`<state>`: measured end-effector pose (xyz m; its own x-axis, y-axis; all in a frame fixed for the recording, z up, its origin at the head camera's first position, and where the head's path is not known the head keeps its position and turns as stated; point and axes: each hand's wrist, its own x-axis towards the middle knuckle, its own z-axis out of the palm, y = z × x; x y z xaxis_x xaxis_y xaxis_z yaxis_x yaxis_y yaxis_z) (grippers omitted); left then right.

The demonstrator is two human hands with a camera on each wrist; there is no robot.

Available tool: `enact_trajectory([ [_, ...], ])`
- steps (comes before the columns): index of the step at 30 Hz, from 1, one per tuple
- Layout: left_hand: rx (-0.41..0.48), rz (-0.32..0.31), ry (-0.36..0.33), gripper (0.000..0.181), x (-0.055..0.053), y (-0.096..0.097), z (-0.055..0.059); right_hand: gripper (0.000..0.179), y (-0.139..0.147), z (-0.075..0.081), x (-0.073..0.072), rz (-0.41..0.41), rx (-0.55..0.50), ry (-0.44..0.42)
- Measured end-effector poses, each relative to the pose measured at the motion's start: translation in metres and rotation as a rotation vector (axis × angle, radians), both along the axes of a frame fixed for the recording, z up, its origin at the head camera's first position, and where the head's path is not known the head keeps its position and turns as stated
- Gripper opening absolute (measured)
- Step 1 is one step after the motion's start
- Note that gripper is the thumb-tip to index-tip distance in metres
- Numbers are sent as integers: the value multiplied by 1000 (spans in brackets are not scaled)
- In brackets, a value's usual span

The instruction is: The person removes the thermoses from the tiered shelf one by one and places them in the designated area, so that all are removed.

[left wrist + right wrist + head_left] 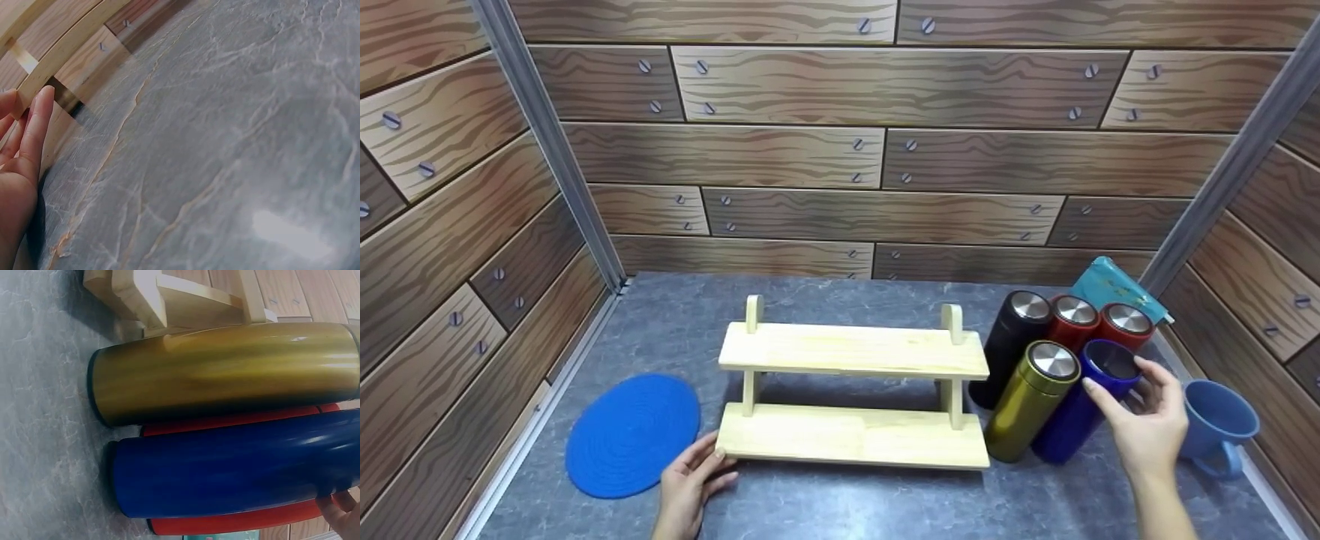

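Observation:
A two-tier light wooden shelf (851,435) stands in the middle of the table. My left hand (690,480) pinches the front left corner of its lower board; in the left wrist view, fingers (38,121) reach under the board's end. On the right, my right hand (1151,420) grips the upper part of a dark blue thermos (1072,420) between thumb and fingers. A gold thermos (1024,409) stands just left of the blue one. Behind them are a black thermos (1011,349) and two red ones (1071,324). In the right wrist view the blue thermos (225,464) stands with its base close to the tabletop.
A round blue woven mat (634,435) lies left of the shelf. Right of my right hand stands a blue mug (1219,412), its handle toward me. A teal packet (1117,289) sits in the back right corner. Wood-patterned walls (810,154) enclose three sides.

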<state>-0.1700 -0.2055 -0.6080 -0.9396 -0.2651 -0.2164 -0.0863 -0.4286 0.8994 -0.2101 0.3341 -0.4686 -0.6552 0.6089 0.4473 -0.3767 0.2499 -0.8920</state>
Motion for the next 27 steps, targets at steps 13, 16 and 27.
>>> enact_trajectory([
  [13, -11, 1, -2, 57, 1, -1, 2, 65, 1, -4, 3, 53, 5, 1],
  [16, -15, 9, -6, 57, 0, -1, 1, 65, 3, -5, 2, 49, 39, -21],
  [27, 1, 13, -7, 57, 1, 1, 0, 60, 3, -3, 8, 93, 54, 44],
])
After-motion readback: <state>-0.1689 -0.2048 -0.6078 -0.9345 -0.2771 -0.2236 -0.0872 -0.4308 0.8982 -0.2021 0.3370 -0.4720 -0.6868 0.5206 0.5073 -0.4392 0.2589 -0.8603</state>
